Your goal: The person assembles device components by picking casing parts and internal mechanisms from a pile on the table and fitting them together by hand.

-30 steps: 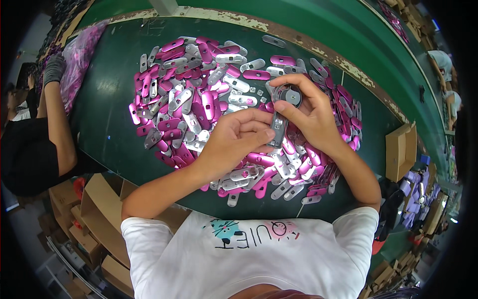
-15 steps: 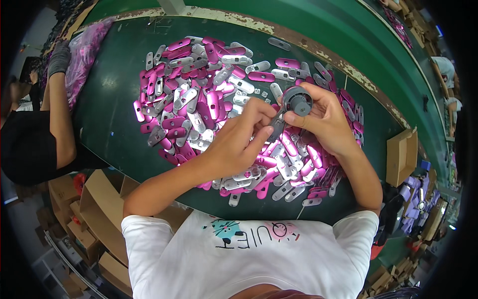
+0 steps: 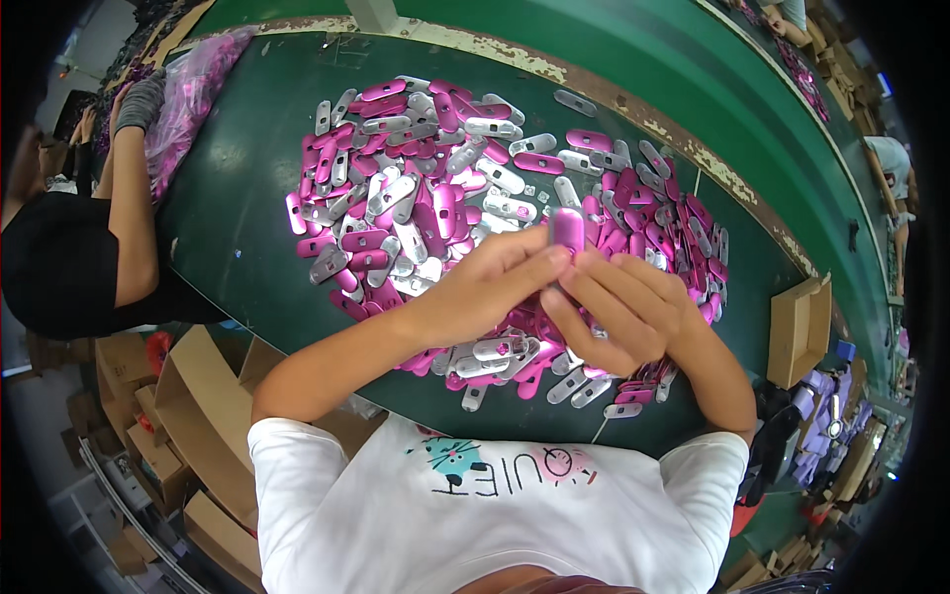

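Observation:
My left hand (image 3: 490, 282) is closed, its thumb and fingers pinching a glossy pink oval casing (image 3: 568, 230) that stands upright above the heap. My right hand (image 3: 628, 307) meets it there, fingers curled together at the casing's lower end. The two hands cover that lower end. The round dark grey part seen earlier does not show; the hands may hide it. Under and around both hands spreads a pile of loose pink casings (image 3: 442, 210) and silver-clear casings (image 3: 500, 177), each long and rounded with a small window.
The pile lies on a dark green table (image 3: 233, 198) with a worn raised rim. A small cardboard box (image 3: 800, 332) stands at the right edge. At far left, a co-worker's gloved hand (image 3: 142, 102) is beside a plastic bag of pink parts (image 3: 203, 89). Cartons (image 3: 213, 396) stand lower left.
The round dark grey part has gone from sight, and a pink casing face shows between the fingers. My right hand has moved down and toward my left hand, its fingers now curled in.

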A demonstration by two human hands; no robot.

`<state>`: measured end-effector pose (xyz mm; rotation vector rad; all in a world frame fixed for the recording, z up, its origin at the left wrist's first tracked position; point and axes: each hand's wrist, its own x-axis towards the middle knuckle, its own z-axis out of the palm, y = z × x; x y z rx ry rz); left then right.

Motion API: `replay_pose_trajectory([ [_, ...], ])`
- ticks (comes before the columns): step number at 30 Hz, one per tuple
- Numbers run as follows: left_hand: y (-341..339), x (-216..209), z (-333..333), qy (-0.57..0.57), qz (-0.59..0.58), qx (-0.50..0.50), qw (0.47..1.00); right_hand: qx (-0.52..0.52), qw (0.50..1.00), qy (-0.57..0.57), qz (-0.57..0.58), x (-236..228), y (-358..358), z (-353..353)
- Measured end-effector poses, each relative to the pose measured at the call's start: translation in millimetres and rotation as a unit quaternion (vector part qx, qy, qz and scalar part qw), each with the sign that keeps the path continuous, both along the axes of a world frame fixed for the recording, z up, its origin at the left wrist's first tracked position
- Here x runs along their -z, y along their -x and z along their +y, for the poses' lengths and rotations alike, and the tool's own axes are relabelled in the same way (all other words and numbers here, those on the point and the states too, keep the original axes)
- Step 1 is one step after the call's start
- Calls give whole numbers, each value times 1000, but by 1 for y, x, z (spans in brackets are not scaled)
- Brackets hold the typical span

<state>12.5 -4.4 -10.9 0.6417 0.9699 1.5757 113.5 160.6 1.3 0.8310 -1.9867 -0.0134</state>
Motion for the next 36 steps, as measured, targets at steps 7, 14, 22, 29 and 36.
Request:
replay_pose_trajectory([
  [7,20,4,3,-32,41,-57,997,0,794,414,-446,-22,-6,3],
  [14,6,8,3,-9,106,-4,994,-102,512,684,-510,-5,-1,-24],
  [22,1,0,2,-6,124,-11,992,-32,547,659,-515,-18,-7,-28],
  [29,-14,-3,-3,60,208,-73,974,-6,673,572,-468,12,-11,-29],
  [36,-20,-23,-9,42,250,-70,965,-198,495,613,-583,-13,-8,-8],
])
